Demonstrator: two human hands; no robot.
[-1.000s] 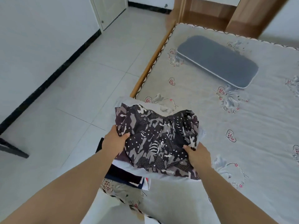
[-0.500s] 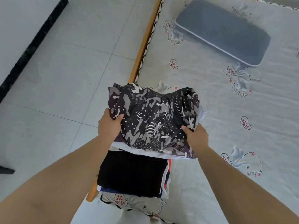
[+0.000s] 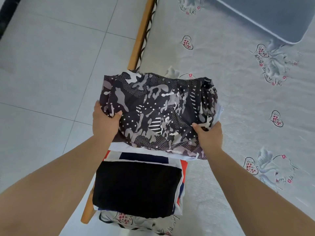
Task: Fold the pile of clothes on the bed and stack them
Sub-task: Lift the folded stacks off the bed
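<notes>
A folded camouflage garment, dark with grey and white patches, lies on top of a folded white garment. I hold both above the bed's corner. My left hand grips their left edge, thumb on top. My right hand grips the right edge the same way. Below them, nearer to me, a stack rests on the bed: a folded black garment on top of a red, white and navy one.
The bed's wooden side rail runs along the left of the mattress, with tiled floor beyond it. A flat grey cushion lies at the far right of the bed.
The view has tilted down and the held garments have come toward me, so the stack with the black garment now shows below them. Both hands keep their grip.
</notes>
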